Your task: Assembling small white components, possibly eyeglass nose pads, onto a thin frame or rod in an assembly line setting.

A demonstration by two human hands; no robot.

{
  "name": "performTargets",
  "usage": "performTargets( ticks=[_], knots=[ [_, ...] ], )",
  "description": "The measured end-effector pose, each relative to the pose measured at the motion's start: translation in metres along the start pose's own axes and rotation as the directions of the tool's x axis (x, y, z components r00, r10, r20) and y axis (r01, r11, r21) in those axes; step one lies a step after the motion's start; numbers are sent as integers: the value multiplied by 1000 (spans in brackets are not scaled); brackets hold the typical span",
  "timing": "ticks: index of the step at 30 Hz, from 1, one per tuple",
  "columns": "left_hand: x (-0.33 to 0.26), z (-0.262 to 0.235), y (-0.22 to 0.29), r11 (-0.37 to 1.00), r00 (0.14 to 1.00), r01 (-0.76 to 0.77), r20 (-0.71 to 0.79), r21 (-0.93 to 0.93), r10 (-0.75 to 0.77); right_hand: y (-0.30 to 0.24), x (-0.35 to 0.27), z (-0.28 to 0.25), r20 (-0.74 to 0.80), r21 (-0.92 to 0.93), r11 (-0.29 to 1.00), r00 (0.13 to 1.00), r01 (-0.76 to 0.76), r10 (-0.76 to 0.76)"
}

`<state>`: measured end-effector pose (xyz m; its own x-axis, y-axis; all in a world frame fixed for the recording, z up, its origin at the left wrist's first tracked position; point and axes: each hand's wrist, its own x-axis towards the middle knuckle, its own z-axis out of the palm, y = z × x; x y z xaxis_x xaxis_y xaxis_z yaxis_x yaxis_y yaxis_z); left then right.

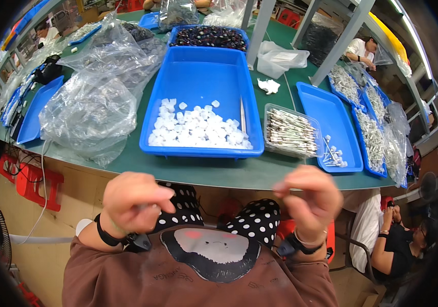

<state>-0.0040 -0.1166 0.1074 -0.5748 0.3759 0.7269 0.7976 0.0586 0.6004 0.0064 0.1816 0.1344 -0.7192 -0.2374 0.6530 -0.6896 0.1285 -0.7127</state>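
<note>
Metal rods [291,132] are laid roughly crosswise in a clear box [294,152] on the desk [203,170], ahead of the right hand [312,198] and farther from the left hand [133,200], both hands' fingers being curled, though whether anything is gripped cannot be told.

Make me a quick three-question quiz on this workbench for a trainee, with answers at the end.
1. True or false: the white pieces cover the whole floor of the deep blue tray.
2. What stands between that tray and the narrow blue tray to its right? A) a fan; B) a clear box of metal rods; C) a red stool.
3. Which is nearer the clear box, the left hand or the right hand?

Key: 1. False; they lie in its near part. 2. B. 3. The right hand.
</note>
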Motion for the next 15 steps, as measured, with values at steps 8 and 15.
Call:
performTargets(
  ticks=[8, 15],
  knots=[
    [-54, 23, -64, 746, 850, 514, 367, -424, -378, 71, -46, 26, 54, -198, 975, 992, -101, 114],
    [-135, 90, -110, -360, 394, 735, 794, -575, -463, 87, -73, 45, 98, -255, 967, 995, 26, 0]
  ],
)
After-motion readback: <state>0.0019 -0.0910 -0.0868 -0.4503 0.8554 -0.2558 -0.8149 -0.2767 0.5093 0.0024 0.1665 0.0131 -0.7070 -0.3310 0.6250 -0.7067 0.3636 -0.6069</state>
